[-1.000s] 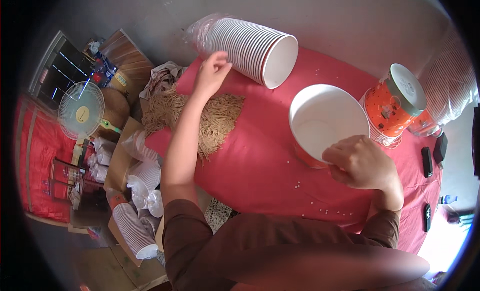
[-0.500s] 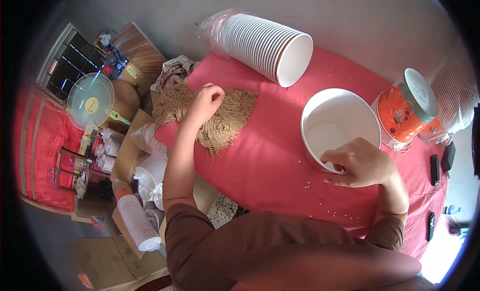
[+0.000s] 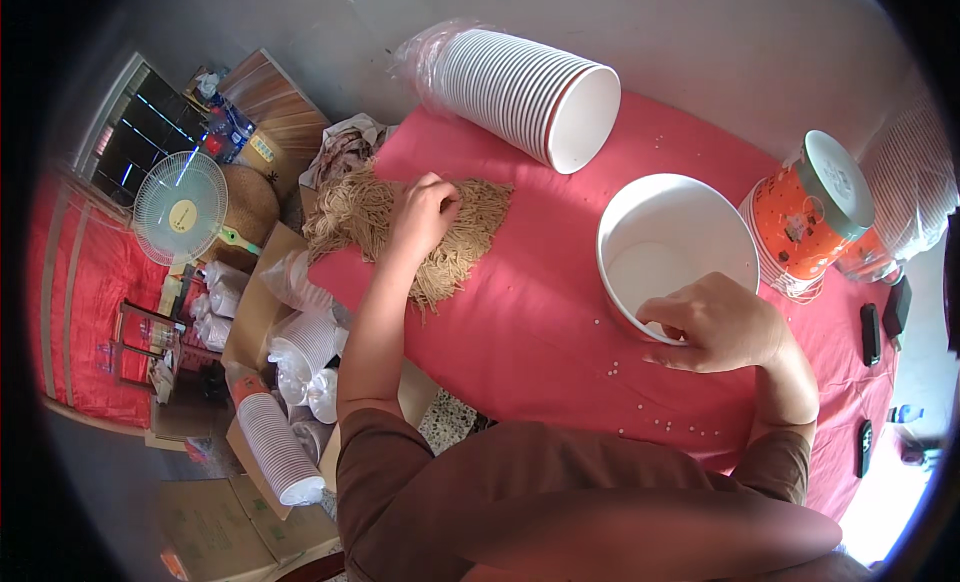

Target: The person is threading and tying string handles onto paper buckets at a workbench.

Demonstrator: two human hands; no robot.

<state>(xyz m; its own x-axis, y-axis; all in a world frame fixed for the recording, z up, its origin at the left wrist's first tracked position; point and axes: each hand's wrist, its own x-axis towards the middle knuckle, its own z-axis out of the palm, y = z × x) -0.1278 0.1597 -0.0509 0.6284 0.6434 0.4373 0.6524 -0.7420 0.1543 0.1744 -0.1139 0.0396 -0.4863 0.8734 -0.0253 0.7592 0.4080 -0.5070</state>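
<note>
A loose heap of tan cords (image 3: 465,237) lies on the left part of the red-covered table. Over it is my left hand (image 3: 425,214), its fingers curled together; whether a cord is between them I cannot make out. To the right, a large white-lined paper bucket (image 3: 655,217) stands upright with its mouth facing up. My right hand (image 3: 715,327) grips its near rim, fingers inside and thumb outside. The bucket's inside looks bare where it shows.
A nested stack of white buckets (image 3: 520,92) lies at the back. On the right stand orange buckets (image 3: 800,217) with cords around them, near small black devices (image 3: 870,334). White bits (image 3: 655,422) dot the red cloth (image 3: 540,352). A carton of wrapped cups (image 3: 275,432) and a fan (image 3: 180,209) are left.
My left hand has shifted a little to the right and lower over the cord heap. My right hand has stayed on the bucket's rim.
</note>
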